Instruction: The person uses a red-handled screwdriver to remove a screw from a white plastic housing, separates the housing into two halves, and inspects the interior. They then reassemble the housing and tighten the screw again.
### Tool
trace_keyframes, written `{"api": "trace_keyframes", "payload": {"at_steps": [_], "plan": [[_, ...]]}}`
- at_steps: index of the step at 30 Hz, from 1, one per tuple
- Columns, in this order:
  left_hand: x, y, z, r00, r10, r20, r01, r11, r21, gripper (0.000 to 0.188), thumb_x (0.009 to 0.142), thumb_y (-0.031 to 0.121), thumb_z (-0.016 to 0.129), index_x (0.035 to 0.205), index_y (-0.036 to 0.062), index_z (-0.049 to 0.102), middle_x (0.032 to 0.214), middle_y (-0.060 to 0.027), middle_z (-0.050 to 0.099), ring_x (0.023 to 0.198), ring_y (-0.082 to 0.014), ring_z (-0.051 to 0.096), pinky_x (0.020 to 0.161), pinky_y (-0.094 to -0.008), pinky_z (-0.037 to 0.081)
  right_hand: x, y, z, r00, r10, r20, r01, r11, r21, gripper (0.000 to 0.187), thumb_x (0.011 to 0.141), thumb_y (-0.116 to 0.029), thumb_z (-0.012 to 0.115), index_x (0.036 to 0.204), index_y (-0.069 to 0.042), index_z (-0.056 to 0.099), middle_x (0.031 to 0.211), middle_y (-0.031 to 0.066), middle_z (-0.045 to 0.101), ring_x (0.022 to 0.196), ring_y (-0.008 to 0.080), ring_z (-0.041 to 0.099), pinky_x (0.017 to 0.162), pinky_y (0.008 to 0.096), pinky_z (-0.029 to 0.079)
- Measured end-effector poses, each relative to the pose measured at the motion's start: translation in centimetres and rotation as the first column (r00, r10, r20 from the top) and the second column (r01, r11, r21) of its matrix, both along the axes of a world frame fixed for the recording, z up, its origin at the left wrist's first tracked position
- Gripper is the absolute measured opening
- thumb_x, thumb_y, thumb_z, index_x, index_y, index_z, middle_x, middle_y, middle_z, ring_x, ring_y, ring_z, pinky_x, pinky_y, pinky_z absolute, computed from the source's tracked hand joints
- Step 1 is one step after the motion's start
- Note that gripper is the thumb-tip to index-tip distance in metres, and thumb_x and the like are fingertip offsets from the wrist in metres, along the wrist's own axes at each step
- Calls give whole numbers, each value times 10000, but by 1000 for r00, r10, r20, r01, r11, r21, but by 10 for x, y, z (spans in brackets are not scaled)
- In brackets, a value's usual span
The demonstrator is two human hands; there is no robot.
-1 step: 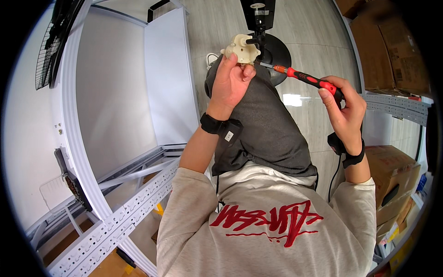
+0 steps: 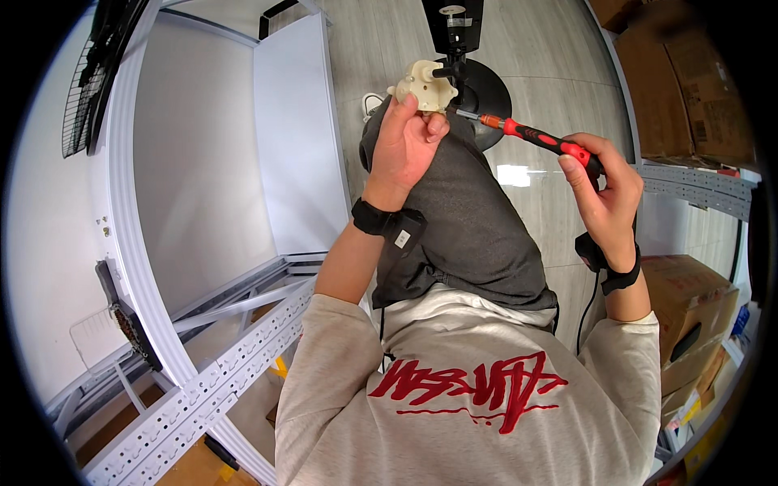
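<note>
I have my left hand [image 2: 403, 150] clamped on the cream housing [image 2: 419, 87], by the black stand [image 2: 493, 89], right hand [image 2: 604, 186] wrapped around the screwdriver [image 2: 541, 138]; I'd best brace the housing and align the shaft [image 2: 468, 115] squarely.

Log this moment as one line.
left hand: holding cream plastic housing | right hand: gripping red-and-black screwdriver | screwdriver tip: near housing, contact unclear
</note>
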State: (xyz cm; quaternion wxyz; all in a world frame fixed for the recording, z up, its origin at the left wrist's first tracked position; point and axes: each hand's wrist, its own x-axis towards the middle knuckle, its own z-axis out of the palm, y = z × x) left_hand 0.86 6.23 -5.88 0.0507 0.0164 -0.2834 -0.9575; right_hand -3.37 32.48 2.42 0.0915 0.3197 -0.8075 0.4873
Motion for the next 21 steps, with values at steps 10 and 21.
{"api": "trace_keyframes", "payload": {"at_steps": [10,21], "plan": [[0,4,4,1000,18,-8,-19,995,-95,348,951,253,589,1232,69,497,1092,-39,550,720,-123,393,631,-250,345,-1,-3,-4,999,10,-41,-9,1000,12,177,828,-106,747,930,8,658,681,40,603,534,72,472,479,200,354],[1,5,4,999,37,-12,-38,987,-157,357,978,292,547,1246,68,474,1089,-40,542,722,-124,378,630,-249,336,-2,-4,-5,999,18,-50,-17,1000,15,193,824,-119,751,931,12,659,685,56,608,538,92,485,485,214,366]]}}
